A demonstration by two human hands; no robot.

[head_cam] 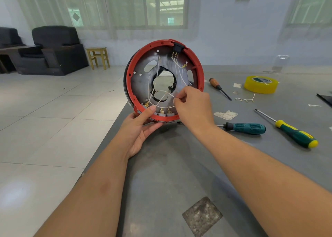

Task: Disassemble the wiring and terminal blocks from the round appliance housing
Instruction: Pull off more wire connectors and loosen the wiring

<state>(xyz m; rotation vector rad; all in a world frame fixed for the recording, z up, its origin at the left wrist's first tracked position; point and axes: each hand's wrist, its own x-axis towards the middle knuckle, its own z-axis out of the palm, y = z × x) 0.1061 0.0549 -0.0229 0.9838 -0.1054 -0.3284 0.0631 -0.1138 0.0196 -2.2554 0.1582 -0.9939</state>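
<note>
A round housing [136, 78] with a red rim and a dark metal plate stands upright above the grey table's left edge, its inside facing me. White wires [162, 92] cross the plate from a black socket [178, 47] at the top to grey terminal blocks [162, 113] with brass tabs along the bottom rim. My left hand [139, 129] grips the bottom rim, thumb over the inner edge. My right hand [193, 105] pinches a white wire near the lower right of the plate.
On the grey table [179, 164] to the right lie a wooden-handled screwdriver [219, 88], a teal-handled screwdriver [246, 128], a green-and-yellow screwdriver [291, 131], a yellow tape roll [260, 84], a loose wire piece [245, 99] and paper scraps. Tiled floor lies left of the table.
</note>
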